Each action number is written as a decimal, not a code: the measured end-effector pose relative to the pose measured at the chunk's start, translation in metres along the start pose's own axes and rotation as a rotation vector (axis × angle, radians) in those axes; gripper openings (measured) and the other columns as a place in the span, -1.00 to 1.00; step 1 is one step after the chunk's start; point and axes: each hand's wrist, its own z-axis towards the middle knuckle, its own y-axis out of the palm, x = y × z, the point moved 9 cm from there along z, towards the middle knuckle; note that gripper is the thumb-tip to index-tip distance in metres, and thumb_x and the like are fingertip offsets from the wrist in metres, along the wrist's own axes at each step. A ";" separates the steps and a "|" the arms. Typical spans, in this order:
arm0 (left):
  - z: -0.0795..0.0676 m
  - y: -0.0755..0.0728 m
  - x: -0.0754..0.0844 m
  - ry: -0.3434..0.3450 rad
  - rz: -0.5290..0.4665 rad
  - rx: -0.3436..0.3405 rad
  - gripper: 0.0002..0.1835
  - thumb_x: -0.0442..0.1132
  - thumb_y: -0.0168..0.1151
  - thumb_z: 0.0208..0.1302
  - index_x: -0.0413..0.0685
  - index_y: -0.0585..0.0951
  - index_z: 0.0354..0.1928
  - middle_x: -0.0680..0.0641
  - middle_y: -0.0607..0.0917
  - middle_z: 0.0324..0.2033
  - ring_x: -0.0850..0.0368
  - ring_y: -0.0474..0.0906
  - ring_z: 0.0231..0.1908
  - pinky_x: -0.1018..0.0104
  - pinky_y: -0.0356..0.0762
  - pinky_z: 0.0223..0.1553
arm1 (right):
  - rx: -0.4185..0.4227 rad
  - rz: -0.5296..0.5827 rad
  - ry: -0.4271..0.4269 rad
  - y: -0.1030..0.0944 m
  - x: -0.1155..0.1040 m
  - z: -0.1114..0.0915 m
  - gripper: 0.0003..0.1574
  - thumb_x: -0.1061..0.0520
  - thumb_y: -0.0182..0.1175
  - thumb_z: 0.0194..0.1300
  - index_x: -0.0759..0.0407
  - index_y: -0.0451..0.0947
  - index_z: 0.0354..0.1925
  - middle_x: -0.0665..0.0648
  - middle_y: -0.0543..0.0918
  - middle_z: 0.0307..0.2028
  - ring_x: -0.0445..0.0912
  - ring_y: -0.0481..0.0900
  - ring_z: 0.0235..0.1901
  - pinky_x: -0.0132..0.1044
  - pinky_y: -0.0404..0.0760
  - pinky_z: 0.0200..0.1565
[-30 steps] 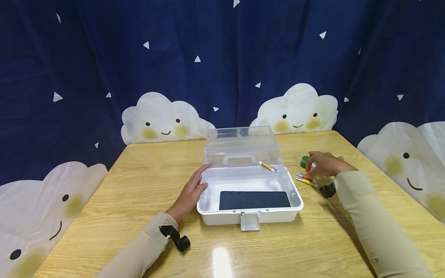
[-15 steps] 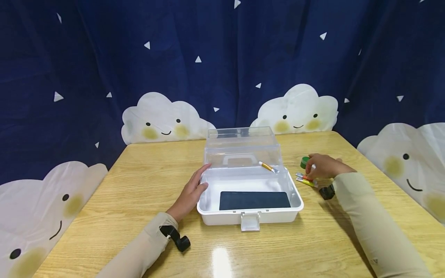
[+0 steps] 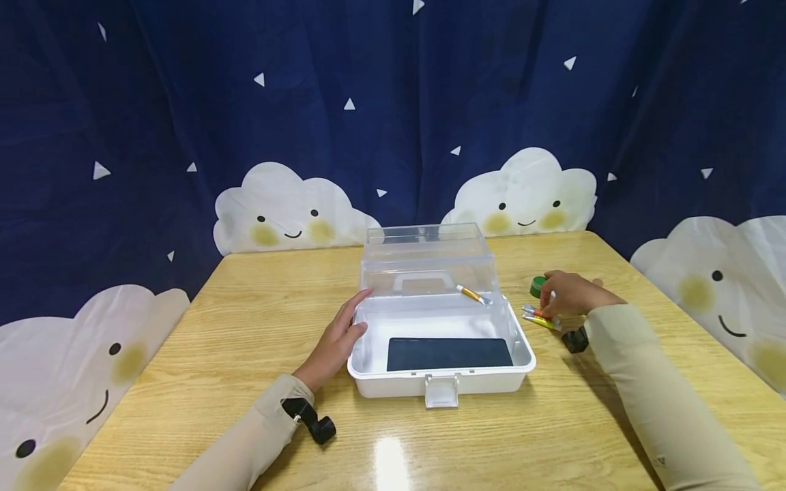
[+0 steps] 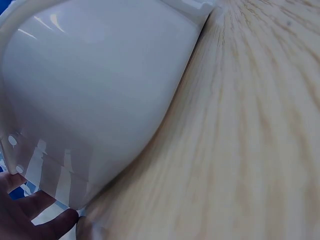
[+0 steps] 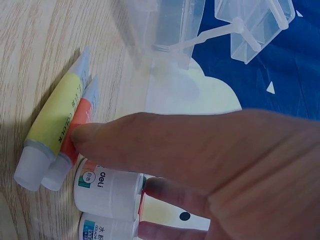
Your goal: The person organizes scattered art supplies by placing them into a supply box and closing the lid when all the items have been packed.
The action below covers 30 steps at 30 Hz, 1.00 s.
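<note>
My left hand (image 3: 331, 341) holds the left wall of a white plastic storage box (image 3: 491, 386), thumb over the rim and other fingers at the back corner outside. Its clear lid (image 3: 424, 262) is raised at the back. On the table right of the box, my right hand (image 3: 574, 294) reaches down to an orange-red paint tube (image 5: 82, 114). The thumb presses its side; the opposing fingertip is hidden behind the thumb. A yellow paint tube (image 5: 57, 110) lies alongside it. Two white paint jars (image 5: 107, 187) stand near the lower fingers, with a green paint jar (image 3: 537, 285) behind.
A flat dark rectangular piece (image 3: 449, 354) lies inside the box at the front. A gold paint tube (image 3: 471, 294) rests at the back right rim. The front latch (image 3: 441, 392) hangs down. Behind the wooden table (image 3: 258, 293) hangs a blue curtain (image 3: 307, 88) with clouds.
My right hand has come down slightly onto the orange-red tube and now covers part of it. The left hand and the box stay where they were.
</note>
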 end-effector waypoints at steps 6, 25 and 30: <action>0.005 0.001 -0.022 0.010 0.024 0.009 -0.42 -0.27 -0.16 0.35 0.38 0.07 0.34 0.20 0.09 0.32 0.16 -0.04 0.32 -0.03 -0.03 0.26 | -0.016 -0.006 0.036 0.003 0.001 0.002 -0.90 0.03 0.35 -0.06 0.00 0.63 -0.52 0.48 0.16 0.21 0.43 0.26 0.06 0.48 -0.01 -0.18; 0.006 0.000 -0.024 0.009 0.032 0.027 -0.41 -0.27 -0.15 0.33 0.42 0.08 0.33 0.23 0.10 0.30 0.19 -0.03 0.31 -0.01 -0.02 0.26 | -0.019 -0.018 0.052 0.007 0.000 0.002 -0.95 0.07 0.30 -0.04 0.00 0.63 -0.54 0.45 0.16 0.21 0.41 0.20 0.10 0.53 -0.13 -0.12; 0.006 0.001 -0.022 0.021 0.036 0.019 -0.42 -0.27 -0.16 0.34 0.41 0.07 0.33 0.22 0.09 0.31 0.18 -0.04 0.32 -0.01 -0.03 0.26 | -0.016 -0.033 0.049 0.007 0.000 0.002 -0.96 0.08 0.29 -0.03 -0.01 0.64 -0.54 0.44 0.20 0.19 0.39 0.21 0.10 0.53 -0.13 -0.13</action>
